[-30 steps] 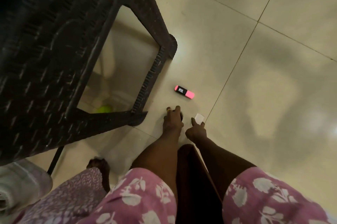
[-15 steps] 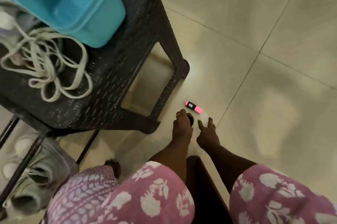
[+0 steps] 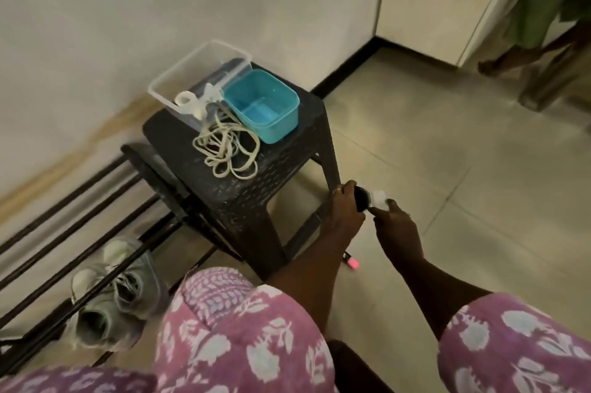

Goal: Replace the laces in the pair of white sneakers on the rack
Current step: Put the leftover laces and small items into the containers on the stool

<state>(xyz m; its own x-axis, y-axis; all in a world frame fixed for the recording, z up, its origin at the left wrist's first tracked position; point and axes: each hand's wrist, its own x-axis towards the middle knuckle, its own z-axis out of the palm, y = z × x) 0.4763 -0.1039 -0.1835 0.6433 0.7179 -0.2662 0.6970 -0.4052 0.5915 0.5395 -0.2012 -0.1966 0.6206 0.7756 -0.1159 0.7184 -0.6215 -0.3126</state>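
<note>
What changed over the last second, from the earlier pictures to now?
Both hands rose from the floor near the pink highlighter up beside the stool. Unchanged: left hand grips a dark round object, right hand pinches a white scrap; highlighter lies on the floor.

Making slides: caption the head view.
Left hand grips a dark object, right hand a pale piece, beside a stool bearing laces; sneakers on rack.

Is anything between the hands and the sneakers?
Yes: the black stool stands between the sneakers and the left hand, gripping a dark object, and the right hand, pinching a white piece. A rack bar crosses over the sneakers.
</note>
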